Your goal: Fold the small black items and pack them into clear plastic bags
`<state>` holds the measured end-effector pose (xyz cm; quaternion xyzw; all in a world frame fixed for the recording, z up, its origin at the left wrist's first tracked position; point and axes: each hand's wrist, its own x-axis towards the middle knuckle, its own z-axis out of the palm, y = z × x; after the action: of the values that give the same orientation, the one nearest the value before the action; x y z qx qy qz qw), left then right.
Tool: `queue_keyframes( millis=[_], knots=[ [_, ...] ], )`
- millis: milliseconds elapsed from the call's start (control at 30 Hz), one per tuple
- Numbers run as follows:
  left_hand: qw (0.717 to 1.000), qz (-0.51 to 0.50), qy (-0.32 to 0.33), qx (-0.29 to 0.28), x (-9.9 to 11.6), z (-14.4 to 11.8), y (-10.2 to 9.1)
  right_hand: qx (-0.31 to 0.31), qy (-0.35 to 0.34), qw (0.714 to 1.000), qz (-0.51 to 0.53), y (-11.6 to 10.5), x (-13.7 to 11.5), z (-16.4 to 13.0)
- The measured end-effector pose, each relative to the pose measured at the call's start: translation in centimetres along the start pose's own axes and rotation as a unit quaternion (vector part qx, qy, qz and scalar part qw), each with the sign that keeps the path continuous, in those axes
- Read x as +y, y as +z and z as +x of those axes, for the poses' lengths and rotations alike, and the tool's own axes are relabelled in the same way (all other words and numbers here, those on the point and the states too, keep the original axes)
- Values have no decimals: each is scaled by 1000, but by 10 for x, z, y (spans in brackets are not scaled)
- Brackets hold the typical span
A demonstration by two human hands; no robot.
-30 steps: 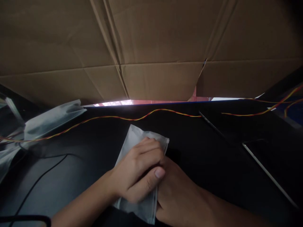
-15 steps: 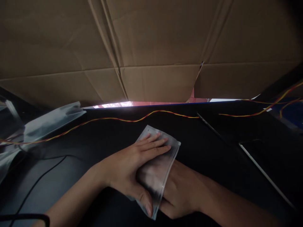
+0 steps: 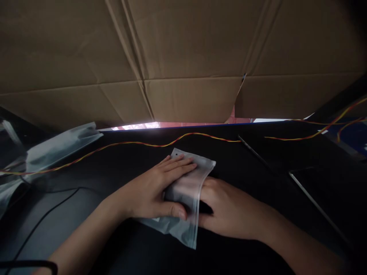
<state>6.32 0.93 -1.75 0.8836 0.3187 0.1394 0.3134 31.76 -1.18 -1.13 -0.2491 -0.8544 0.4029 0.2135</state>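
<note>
A small translucent zip bag (image 3: 186, 202) lies on the black table (image 3: 246, 179) in front of me. My left hand (image 3: 156, 187) rests flat on top of it, fingers stretched over its far end and thumb across its middle. My right hand (image 3: 229, 208) is at the bag's open right edge, with its fingers reaching inside the bag, where they show faintly through the plastic. What the fingers hold inside, if anything, cannot be made out.
A brown cardboard wall (image 3: 183, 57) stands along the table's far side. A twisted red-and-yellow wire (image 3: 143, 144) runs across the table behind the bag. More translucent bags (image 3: 57, 145) lie at the left, above a black cable (image 3: 43, 221). A dark flat panel (image 3: 318, 202) sits right.
My left hand went from curled over the bag to flat on it. The bag turned and slid slightly away. My right hand's fingers moved further into the bag's open edge.
</note>
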Motion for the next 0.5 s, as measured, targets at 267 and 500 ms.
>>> queue_keyframes(
  millis=[267,500],
  knots=[
    [998,58,9,-24,2,-1,0,-37,-46,995,-80,12,11,2],
    [998,49,-6,-34,21,1,6,94,-70,991,-57,44,14,12]
  ],
)
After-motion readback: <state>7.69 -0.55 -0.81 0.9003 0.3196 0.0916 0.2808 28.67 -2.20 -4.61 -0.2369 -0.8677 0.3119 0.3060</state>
